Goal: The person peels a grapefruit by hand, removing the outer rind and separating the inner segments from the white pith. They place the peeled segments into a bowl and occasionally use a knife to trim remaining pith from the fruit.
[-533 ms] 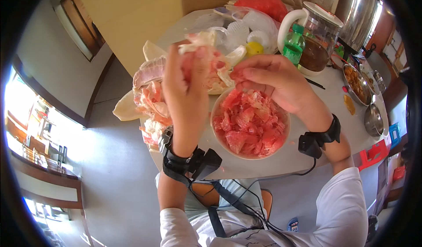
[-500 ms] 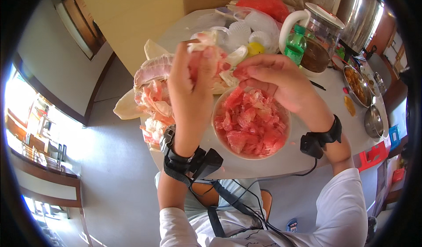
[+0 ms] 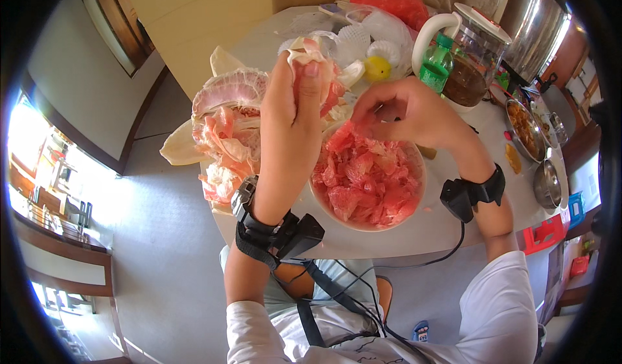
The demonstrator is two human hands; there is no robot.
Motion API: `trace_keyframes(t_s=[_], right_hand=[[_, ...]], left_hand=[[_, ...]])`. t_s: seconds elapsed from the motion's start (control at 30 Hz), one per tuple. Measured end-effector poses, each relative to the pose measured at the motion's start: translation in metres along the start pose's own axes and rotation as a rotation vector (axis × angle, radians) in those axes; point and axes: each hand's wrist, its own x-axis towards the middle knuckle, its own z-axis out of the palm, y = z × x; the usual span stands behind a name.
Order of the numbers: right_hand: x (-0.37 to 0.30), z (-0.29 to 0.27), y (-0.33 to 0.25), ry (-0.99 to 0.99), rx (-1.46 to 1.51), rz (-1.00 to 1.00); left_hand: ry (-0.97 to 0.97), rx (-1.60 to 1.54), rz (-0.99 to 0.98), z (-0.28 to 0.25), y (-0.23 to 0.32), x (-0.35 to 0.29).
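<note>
My left hand [image 3: 291,114] is closed around a pink pomelo segment [image 3: 332,93], with pale membrane peeled back at its top. My right hand [image 3: 414,114] is bent over the far rim of a white bowl [image 3: 370,228]. Its thumb and fingers pinch a small piece of pink pomelo flesh [image 3: 350,133], partly hidden by the fingertips. Loose pomelo flesh [image 3: 369,182] fills the bowl. Left of my left hand lies a heap of pomelo peel and membrane [image 3: 223,134], with a thick piece of rind [image 3: 230,92] on top.
Behind my hands are a yellow round object [image 3: 377,68], white foam netting [image 3: 354,39] and a red plastic bag [image 3: 389,1]. A green bottle [image 3: 437,63], a glass jug [image 3: 468,79] and a large steel pot [image 3: 528,24] stand back right. Metal dishes [image 3: 548,189] line the right edge.
My right hand has lowered its fingertips toward the bowl, away from the segment. My left hand and its segment have shifted slightly right, and the view has moved a little.
</note>
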Motion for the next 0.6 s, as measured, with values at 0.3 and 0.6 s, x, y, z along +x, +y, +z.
trace_keyframes(t_s=[0.3, 0.6], right_hand=[[0.004, 0.022, 0.003, -0.003, -0.458, -0.372], [0.002, 0.014, -0.004, 0.413, 0.087, -0.135]], left_hand=[[-0.107, 0.121, -0.133, -0.005, -0.003, 0.002], [-0.133, 0.202, -0.131, -0.003, -0.005, 0.001]])
